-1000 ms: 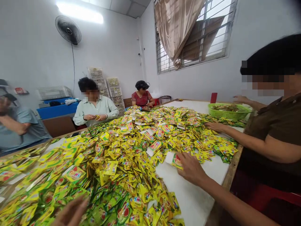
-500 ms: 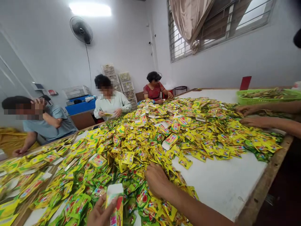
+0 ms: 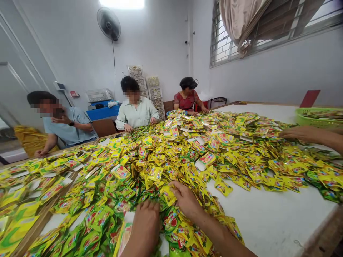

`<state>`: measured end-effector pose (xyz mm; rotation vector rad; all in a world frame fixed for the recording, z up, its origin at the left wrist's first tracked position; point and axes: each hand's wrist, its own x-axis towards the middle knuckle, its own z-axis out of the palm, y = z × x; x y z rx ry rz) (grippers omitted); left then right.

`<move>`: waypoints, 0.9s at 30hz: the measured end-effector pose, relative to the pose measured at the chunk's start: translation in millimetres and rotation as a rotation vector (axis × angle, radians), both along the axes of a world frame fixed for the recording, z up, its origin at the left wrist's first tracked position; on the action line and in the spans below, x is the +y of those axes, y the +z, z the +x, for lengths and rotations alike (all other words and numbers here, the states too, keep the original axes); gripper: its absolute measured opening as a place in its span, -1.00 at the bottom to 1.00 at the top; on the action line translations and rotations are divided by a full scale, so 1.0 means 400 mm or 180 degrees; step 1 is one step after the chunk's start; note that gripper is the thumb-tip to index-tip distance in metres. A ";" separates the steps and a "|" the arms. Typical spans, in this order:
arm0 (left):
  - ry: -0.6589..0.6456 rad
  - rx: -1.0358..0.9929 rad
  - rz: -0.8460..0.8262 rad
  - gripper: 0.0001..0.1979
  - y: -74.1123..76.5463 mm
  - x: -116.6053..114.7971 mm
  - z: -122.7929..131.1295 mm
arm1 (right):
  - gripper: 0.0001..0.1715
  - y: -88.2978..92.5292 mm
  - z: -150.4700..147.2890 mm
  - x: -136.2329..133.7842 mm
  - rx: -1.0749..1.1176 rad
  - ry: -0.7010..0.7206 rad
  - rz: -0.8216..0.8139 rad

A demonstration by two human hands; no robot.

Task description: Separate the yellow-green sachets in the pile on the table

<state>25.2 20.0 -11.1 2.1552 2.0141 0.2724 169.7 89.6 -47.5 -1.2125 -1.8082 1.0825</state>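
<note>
In the head view, my left hand (image 3: 147, 217) bends downward among shiny green plastic sachets (image 3: 100, 217) toward the near edge of the white, wood-rimmed table (image 3: 265, 217); I can't tell whether its fingers grip any. A flat yellow cardboard box with a white flap (image 3: 124, 231) shows partly behind that wrist. Just beside it, my right hand (image 3: 186, 200) has its fingers bent at a shiny yellow plastic sachet (image 3: 166, 195); I can't tell if they pinch it. Toward the far edge, at the right, a light-green plastic basket (image 3: 308, 120) stands near a co-worker's hand (image 3: 298, 132).
</note>
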 end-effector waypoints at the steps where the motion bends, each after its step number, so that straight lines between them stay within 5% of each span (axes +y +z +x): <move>1: 0.0073 -0.0058 -0.0059 -0.64 -0.012 0.017 0.005 | -0.70 -0.001 0.009 0.000 -0.0141 -0.0073 0.0260; 4: 0.0387 -0.0281 -0.0036 -0.68 -0.030 0.045 -0.018 | -0.73 0.006 0.034 0.003 -0.0382 -0.0184 0.0659; 7: 0.0451 -0.0778 -0.0011 -0.68 -0.015 0.036 -0.053 | -0.74 0.031 0.046 -0.003 -0.0192 0.0139 0.0460; 11: 0.0544 -0.2948 -0.0703 -0.67 0.001 -0.005 -0.051 | -0.79 0.062 0.039 -0.038 0.0021 0.0965 0.0538; 14: 0.0691 -0.3925 -0.1152 -0.63 -0.009 -0.026 -0.031 | -0.79 0.057 0.025 -0.063 -0.0140 0.1018 0.0775; 18: 0.0659 -0.4007 -0.0931 -0.62 -0.018 -0.032 -0.021 | -0.76 0.035 0.005 -0.072 -0.0090 0.0733 0.0918; 22: 0.0724 -0.4216 -0.0697 -0.62 -0.003 -0.032 -0.021 | -0.82 0.040 -0.012 -0.071 0.0277 0.0389 0.0382; 27: 0.0867 -0.4152 -0.0519 -0.72 0.018 -0.043 -0.024 | -0.74 0.058 -0.012 -0.075 0.0383 0.0721 0.0476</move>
